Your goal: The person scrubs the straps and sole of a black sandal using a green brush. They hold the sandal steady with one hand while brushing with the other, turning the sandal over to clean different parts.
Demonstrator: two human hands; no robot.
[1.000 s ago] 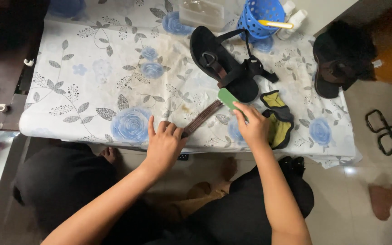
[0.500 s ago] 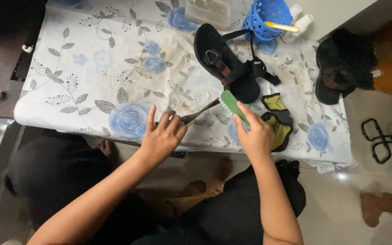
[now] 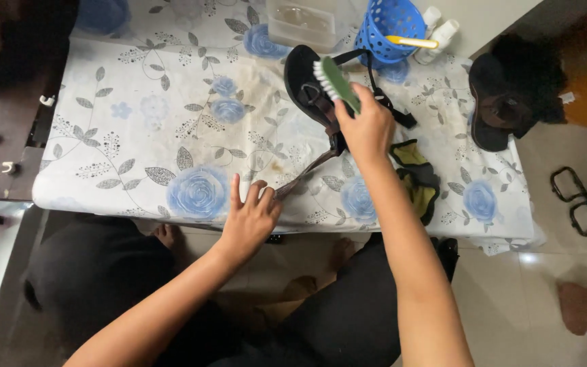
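My right hand (image 3: 368, 129) grips a green brush with white bristles (image 3: 334, 81), raised over a black sandal (image 3: 307, 88) that lies on the floral tablecloth (image 3: 137, 149). A brown strap (image 3: 304, 175) runs from the sandal toward the table's front edge. My left hand (image 3: 251, 216) pinches the end of that strap near the edge, with its fingers partly spread.
A blue basket (image 3: 392, 24) with a yellow-handled tool and a clear plastic box (image 3: 301, 20) stand at the back. A yellow-and-black cloth (image 3: 417, 173) lies right of the sandal. Another dark sandal (image 3: 501, 112) rests at the table's right end. Drawers stand on the left.
My right hand has lifted the green brush away from the strap and carried it back over the sandal. My left hand stays on the strap's end.
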